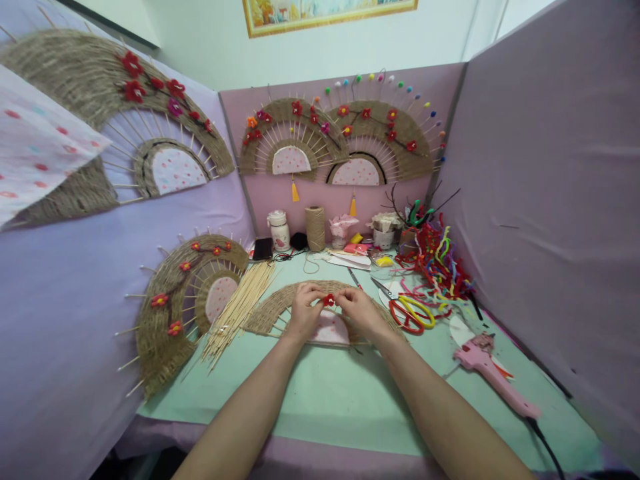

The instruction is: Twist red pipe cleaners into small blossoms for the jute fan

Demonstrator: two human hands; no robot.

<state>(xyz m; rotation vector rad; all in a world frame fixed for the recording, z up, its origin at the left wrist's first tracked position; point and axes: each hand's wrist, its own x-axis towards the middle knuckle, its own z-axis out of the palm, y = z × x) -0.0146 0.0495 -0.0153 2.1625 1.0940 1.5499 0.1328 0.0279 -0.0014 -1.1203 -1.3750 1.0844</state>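
Observation:
A small red flower (329, 301) is pinched between the fingertips of my left hand (306, 312) and my right hand (359, 311). Both hands are closed on it from opposite sides, above a twine-wrapped fan (273, 307) that lies flat on the table. The fan's pale half-round centre (331, 329) shows between my wrists. My forearms and hands cover parts of its twine band and ribs. Just right of my right hand lie scissors with red handles (406, 316) and another pair with yellow handles (417, 312).
Thin wooden sticks (240, 310) lie left of the fan. A pink glue gun (495, 380) with a cord rests at the right. Behind stand a twine spool (315, 229) and a white jar (279, 231). Colourful pipe cleaners (435, 257) pile up at the back right. Finished fans (290, 137) hang behind.

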